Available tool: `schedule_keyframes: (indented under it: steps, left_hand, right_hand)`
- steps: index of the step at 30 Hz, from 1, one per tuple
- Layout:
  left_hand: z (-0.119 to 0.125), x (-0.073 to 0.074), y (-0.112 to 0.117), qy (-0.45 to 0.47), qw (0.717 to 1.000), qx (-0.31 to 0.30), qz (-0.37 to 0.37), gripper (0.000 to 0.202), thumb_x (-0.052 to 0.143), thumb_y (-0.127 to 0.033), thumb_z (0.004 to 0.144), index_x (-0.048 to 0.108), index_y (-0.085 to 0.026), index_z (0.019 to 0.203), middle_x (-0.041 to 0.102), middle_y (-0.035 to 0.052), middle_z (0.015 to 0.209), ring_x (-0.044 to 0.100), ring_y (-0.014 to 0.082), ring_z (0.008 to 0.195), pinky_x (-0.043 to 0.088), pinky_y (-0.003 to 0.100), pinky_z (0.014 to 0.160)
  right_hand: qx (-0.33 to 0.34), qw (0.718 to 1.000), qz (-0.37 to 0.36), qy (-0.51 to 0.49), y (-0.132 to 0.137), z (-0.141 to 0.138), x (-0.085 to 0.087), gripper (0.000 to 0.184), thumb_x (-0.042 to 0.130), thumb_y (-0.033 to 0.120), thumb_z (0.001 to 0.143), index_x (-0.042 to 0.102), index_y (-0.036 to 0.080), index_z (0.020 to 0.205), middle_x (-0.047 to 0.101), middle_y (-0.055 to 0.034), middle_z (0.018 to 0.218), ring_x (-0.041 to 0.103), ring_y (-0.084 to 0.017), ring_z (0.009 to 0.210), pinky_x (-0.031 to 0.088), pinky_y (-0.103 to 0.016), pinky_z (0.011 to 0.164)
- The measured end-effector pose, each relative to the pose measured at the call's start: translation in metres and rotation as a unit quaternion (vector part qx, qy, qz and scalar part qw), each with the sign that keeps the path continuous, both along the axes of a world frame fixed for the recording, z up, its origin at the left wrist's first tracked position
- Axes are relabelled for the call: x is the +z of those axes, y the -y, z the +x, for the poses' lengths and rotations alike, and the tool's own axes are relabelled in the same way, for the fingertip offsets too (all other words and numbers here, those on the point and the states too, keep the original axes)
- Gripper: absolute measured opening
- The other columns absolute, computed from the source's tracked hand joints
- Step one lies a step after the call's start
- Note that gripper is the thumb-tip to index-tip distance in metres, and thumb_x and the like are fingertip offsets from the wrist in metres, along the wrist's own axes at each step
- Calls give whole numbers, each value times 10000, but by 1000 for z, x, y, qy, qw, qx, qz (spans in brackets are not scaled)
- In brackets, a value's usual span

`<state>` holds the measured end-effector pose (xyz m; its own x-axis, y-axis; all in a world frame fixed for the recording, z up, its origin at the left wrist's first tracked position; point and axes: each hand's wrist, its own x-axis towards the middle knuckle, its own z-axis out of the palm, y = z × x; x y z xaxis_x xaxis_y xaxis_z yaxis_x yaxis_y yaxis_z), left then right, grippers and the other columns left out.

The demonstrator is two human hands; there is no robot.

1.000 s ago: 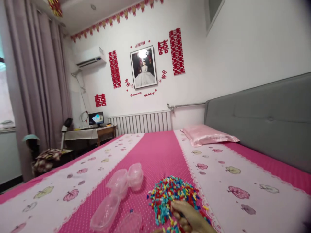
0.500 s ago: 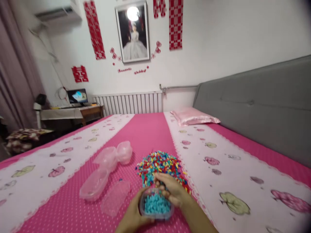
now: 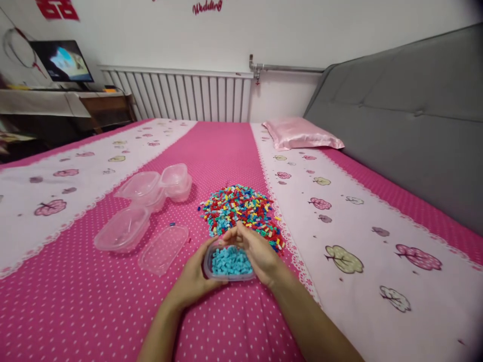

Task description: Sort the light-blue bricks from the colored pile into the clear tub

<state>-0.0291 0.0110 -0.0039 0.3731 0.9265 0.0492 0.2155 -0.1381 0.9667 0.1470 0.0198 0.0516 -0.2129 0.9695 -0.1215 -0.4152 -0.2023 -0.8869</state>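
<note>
One clear container (image 3: 234, 277) of light-blue bricks (image 3: 231, 261) sits between the left hand (image 3: 194, 276), its fingers grasping the side wall, and the right hand (image 3: 260, 254). The right fingers arch over the far rim, near the mixed pile (image 3: 241, 203) — whether they hold anything cannot be told. Compared with the earlier frame, they are straighter — less bunched.

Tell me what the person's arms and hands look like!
The left hand and right hand are bare, with no gloves. The left forearm and right forearm are bare too: no sleeves, watches or bracelets show. I can't spot any rings.
</note>
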Motion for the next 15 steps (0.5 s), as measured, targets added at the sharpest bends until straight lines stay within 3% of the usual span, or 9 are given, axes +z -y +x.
schedule_keyframes:
  steps: [3, 5, 7, 9, 11, 15]
  left_hand:
    - [0, 1, 2, 1, 1000, -1, 3, 862, 812, -362, 648, 367, -176, 1362, 516, 171, 1360, 538, 306, 1212, 440, 434, 1023]
    - [0, 4, 4, -3, 1000, -1, 3, 863, 813, -368, 645, 368, -185, 1362, 527, 162, 1350, 543, 307, 1206, 441, 437, 1023]
    - [0, 7, 5, -11, 1000, 3, 2, 870, 815, -381, 638, 370, -195, 1361, 540, 156, 1334, 558, 311, 1187, 453, 439, 1009]
    - [1, 9, 7, -14, 1000, 8, -5, 865, 811, -394, 638, 368, -203, 1356, 547, 151, 1319, 571, 312, 1166, 471, 437, 987]
    - [0, 9, 9, -13, 1000, 13, -8, 851, 801, -402, 647, 361, -208, 1350, 547, 148, 1310, 578, 311, 1153, 484, 433, 971]
    - [-4, 7, 12, -41, 999, 14, -13, 869, 781, -407, 667, 305, -218, 1369, 533, 155, 1312, 572, 318, 1151, 475, 450, 980]
  right_hand:
    - [-47, 991, 80, 102, -10, 14, 13, 387, 513, 525, 820, 647, 164, 776, 657, -40, 795, 602, -151, 796, 435, -300, 819]
    - [-101, 953, 136, 250, -26, 31, 26, 209, 549, 369, 821, 636, 179, 818, 657, -37, 847, 594, -156, 841, 424, -306, 843]
    - [-150, 870, 154, 443, -44, 49, 36, 123, 576, 241, 795, 641, 190, 886, 662, -50, 882, 592, -180, 859, 414, -331, 845]
    - [-160, 776, 110, 600, -59, 62, 36, 162, 600, 185, 770, 657, 198, 921, 664, -89, 926, 591, -232, 935, 402, -375, 859]
    - [-161, 726, 37, 667, -68, 69, 24, 176, 607, 174, 762, 668, 205, 924, 664, -122, 947, 596, -269, 966, 409, -392, 834]
    - [-138, 730, -26, 669, -69, 71, -15, 222, 619, 154, 743, 679, 209, 950, 666, -150, 961, 611, -288, 946, 415, -390, 789]
